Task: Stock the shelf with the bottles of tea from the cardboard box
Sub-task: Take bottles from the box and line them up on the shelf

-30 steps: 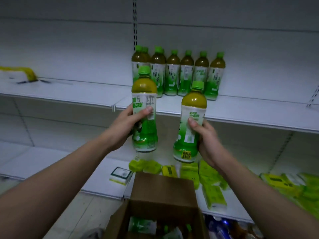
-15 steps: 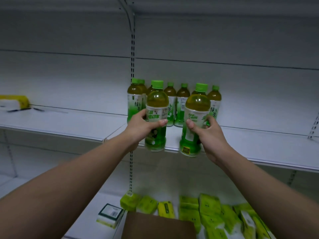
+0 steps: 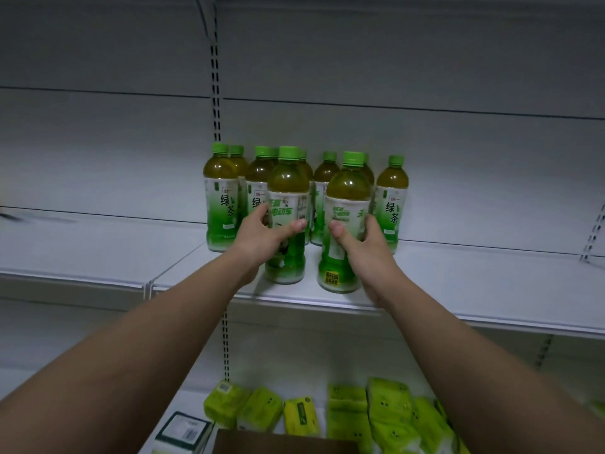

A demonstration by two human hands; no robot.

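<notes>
Left hand (image 3: 262,235): wrapped around a tea bottle (image 3: 287,217), thumb across the label; bottle upright, its base at or just above the shelf (image 3: 458,273) near the front edge.
Right hand (image 3: 366,247): closed on a second bottle (image 3: 343,224), also upright, base close to the front lip; contact with the shelf hard to confirm.
Row behind (image 3: 222,198): roughly eight or nine bottles already standing at the back, some two deep, exact count hidden.
Progress: stocking partway done; these two form the start of a front row, not yet released.
Cardboard box (image 3: 281,444): only its top edge shows at the bottom of view; contents not visible, so what remains is unknown.
Shelf space: plenty of bare shelf right of the row.
Below: yellow-green packets (image 3: 376,411) on the lower shelf, well apart.
Obstacles: standing row just behind the held bottles; a push could knock it.
</notes>
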